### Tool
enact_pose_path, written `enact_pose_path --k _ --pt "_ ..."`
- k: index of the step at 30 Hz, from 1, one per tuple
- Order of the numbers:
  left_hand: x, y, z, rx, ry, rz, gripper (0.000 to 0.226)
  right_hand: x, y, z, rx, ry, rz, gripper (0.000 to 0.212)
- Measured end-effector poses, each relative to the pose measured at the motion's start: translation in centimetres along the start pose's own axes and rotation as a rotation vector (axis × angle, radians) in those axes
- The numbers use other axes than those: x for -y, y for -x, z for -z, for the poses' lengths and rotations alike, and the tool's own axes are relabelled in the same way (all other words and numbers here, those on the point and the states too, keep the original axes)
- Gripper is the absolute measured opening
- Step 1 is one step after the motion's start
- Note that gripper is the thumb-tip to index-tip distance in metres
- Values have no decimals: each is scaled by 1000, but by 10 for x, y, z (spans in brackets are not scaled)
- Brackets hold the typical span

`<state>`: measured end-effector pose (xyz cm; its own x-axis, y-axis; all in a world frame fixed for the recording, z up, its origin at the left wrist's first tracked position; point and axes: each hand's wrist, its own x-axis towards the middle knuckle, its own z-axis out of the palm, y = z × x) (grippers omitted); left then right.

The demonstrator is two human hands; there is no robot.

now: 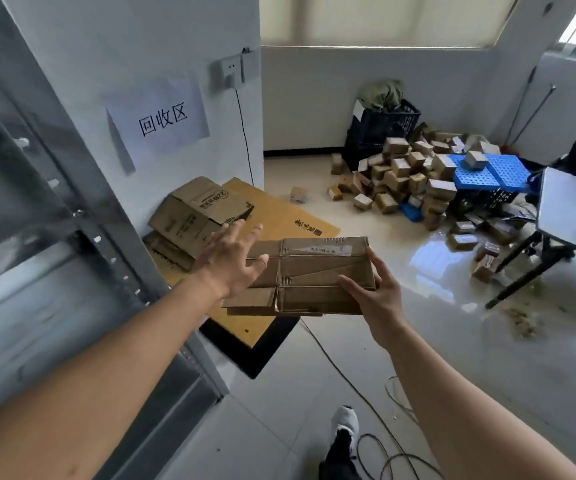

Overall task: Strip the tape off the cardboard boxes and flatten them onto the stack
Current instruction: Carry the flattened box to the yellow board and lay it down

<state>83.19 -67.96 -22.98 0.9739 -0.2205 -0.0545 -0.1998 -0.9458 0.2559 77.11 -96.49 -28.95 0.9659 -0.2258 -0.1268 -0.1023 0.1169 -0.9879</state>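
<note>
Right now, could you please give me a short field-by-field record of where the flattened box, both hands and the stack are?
held item: flattened cardboard box, a label strip along its far edge
right hand: grips the box's right edge, thumb on top
left hand: fingers spread, lying over the box's left end, reaching towards the stack
stack: flattened boxes on the floor against the wall, resting on a large yellow cardboard sheet
wall sign: paper sheet above the stack
remaining work: pile of small boxes by the far wall
</note>
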Motion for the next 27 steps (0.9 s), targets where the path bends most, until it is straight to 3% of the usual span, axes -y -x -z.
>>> enact_pose_path --k 7,13,27 --pt "24 -117 -18 -11 39 209 69 -2 -173 -33 195 37 -41 74" --pt "55 -197 -30 -26 68 417 68 -4 -306 -89 376 98 -158 88" --pt "190 -268 -71 -31 171 776 72 -67 -452 -290 686 323 -209 88"
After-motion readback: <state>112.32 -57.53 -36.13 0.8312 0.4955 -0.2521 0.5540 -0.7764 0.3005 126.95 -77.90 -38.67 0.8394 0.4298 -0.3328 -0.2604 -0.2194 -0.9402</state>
